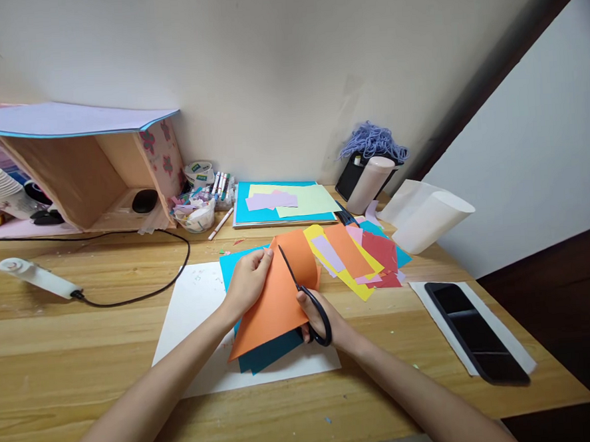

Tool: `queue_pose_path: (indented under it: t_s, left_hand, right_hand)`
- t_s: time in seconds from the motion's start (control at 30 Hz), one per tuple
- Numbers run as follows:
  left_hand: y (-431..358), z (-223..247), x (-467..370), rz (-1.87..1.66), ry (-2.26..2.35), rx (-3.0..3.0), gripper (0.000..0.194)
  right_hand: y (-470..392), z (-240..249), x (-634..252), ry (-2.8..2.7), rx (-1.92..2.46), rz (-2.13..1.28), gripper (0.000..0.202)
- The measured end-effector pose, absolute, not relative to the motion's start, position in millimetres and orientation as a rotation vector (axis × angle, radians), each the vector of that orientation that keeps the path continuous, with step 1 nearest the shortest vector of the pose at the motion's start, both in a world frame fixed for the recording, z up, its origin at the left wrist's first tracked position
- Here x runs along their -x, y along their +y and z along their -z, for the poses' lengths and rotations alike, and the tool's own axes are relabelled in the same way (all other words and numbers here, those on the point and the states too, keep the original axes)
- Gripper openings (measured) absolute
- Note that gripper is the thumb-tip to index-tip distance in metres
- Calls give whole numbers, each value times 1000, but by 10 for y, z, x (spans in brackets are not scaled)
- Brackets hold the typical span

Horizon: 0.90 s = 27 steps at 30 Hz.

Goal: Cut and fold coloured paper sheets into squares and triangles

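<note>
My left hand (249,282) pinches the left edge of a sheet of orange paper (265,316), held up at a tilt over the table. In my right hand (326,319) are black-handled scissors (321,316), fingers through the loops. Their blade lies across the orange paper, pointing up and away, and the right part of the paper curls back beside it. The lower blade is hidden behind the sheet. Under the orange paper lie blue paper (273,354) and a white sheet (196,320).
Coloured paper scraps (347,258) lie right of my hands. A phone (476,333) rests on white tissue at the right. A corded white tool (39,280) lies left. Behind stand a cardboard box (164,162), markers (223,185), stacked paper (284,215) and a pink bottle (371,184).
</note>
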<state>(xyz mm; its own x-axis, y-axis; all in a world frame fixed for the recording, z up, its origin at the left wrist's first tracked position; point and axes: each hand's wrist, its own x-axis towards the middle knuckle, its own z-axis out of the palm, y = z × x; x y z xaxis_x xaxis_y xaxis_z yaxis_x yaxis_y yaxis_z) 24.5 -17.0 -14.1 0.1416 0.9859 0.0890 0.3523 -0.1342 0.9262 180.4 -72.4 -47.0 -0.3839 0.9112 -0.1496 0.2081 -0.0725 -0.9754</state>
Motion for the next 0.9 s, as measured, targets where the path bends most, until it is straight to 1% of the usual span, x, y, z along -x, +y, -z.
queue_pose_path:
  t_s: [0.4, 0.6, 0.73, 0.9]
  left_hand:
    - [-105, 107, -172, -1055, 1357, -1658, 37]
    - [-110, 145, -190, -1081, 1403, -1737, 37]
    - [-155, 133, -236, -1056, 1410, -1804, 36]
    - [-198, 94, -266, -1022, 1436, -1850, 37]
  right_hand:
    - [-718, 485, -1806, -1643, 1208, -1579, 57]
    - [-749, 420, -1790, -1743, 1117, -1502, 61]
    - [-759, 437, -1791, -1731, 1107, -1519, 66]
    - [-757, 433, -1780, -1696, 1108, -1528, 64]
